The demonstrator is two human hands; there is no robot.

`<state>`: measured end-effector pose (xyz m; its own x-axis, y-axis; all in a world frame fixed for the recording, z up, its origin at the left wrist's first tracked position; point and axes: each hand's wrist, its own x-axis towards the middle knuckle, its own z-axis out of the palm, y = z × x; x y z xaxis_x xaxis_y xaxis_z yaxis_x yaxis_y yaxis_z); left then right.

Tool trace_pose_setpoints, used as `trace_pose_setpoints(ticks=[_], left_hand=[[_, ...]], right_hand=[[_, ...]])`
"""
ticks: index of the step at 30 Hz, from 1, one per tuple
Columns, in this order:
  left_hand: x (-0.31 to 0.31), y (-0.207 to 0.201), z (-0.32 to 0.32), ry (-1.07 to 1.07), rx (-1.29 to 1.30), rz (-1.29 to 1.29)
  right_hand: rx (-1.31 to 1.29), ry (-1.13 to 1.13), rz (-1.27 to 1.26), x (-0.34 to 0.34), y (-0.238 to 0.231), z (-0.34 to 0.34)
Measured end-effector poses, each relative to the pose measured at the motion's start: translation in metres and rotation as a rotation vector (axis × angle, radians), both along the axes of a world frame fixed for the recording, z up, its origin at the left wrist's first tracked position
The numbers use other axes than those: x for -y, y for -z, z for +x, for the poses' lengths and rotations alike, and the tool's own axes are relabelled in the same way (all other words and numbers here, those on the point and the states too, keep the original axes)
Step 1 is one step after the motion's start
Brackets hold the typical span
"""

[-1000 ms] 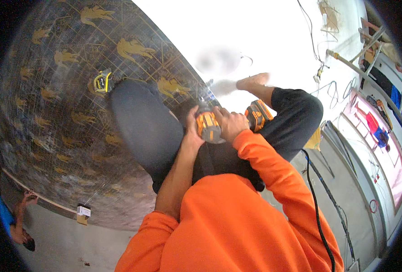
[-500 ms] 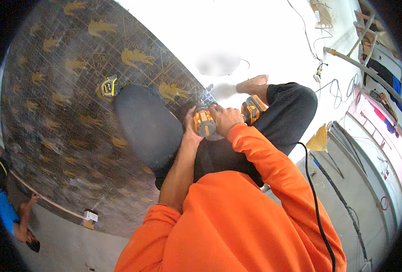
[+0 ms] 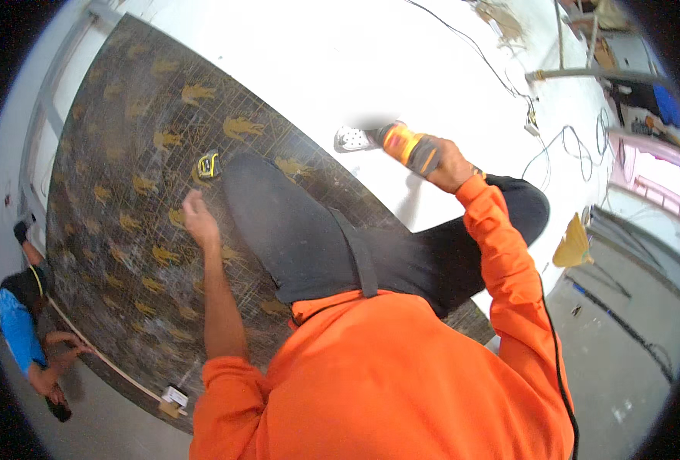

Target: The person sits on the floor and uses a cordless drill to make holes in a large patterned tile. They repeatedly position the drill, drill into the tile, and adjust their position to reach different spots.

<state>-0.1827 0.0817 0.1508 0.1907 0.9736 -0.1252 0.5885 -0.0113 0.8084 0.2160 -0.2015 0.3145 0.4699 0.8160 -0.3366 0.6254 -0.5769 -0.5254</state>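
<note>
Out over the white surface beyond my legs, my right hand [image 3: 451,165] is closed around an orange and black cordless drill [image 3: 403,144], smeared a little by motion. A pale, perforated piece [image 3: 353,138] shows just left of the tool; whether it is joined to it I cannot tell. My left hand [image 3: 200,218], with nothing visible in it, hangs over the dark patterned board [image 3: 271,123], fingers stretched forward. Just past those fingertips sits a yellow and black tape measure [image 3: 209,164], beside my left knee.
I sit across the board, with dark-trousered legs [image 3: 301,222]. At the far left another person in a blue top [image 3: 19,326] reaches to the board's edge. A small white box [image 3: 175,396] sits there. Cables [image 3: 570,153], a yellow fan-shaped thing [image 3: 572,244] and a long pole [image 3: 624,330] lie right.
My left hand has let go of the drill and moved left toward the tape measure. My right hand has carried the drill up and to the right, away from my lap.
</note>
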Motion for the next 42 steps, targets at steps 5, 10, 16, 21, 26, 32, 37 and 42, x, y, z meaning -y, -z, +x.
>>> trace_pose_setpoints(ticks=[5, 10, 16, 21, 26, 32, 37, 42], left_hand=[[0.076, 0.113, 0.028, 0.905, -0.487, 0.241], [0.151, 0.134, 0.092, 1.164, -0.509, 0.334], [0.180, 0.134, 0.136, 1.020, -0.728, 0.359], [0.196, 0.128, 0.148, 0.907, -0.771, 0.429], [0.223, 0.115, 0.153, 0.852, -0.778, 0.395], [0.281, 0.106, 0.086, 1.002, -0.532, -0.007], [0.349, 0.069, -0.014, 0.476, -0.598, 0.087], [0.456, 0.053, -0.037, 0.194, -0.580, -0.084]], right_hand=[[0.090, 0.284, 0.382, 0.033, -0.068, 0.009], [0.040, 0.478, 0.280, 0.077, -0.076, 0.011], [-0.456, 0.866, 0.389, 0.113, -0.022, 0.006], [-0.633, 0.944, 0.428, 0.116, 0.027, 0.015], [-0.774, 0.864, 0.512, 0.083, 0.033, 0.015], [-0.878, 0.627, 0.551, 0.035, 0.023, -0.013], [-1.047, 0.534, 0.505, -0.002, 0.035, -0.040], [-1.095, 0.470, 0.442, -0.012, 0.048, -0.034]])
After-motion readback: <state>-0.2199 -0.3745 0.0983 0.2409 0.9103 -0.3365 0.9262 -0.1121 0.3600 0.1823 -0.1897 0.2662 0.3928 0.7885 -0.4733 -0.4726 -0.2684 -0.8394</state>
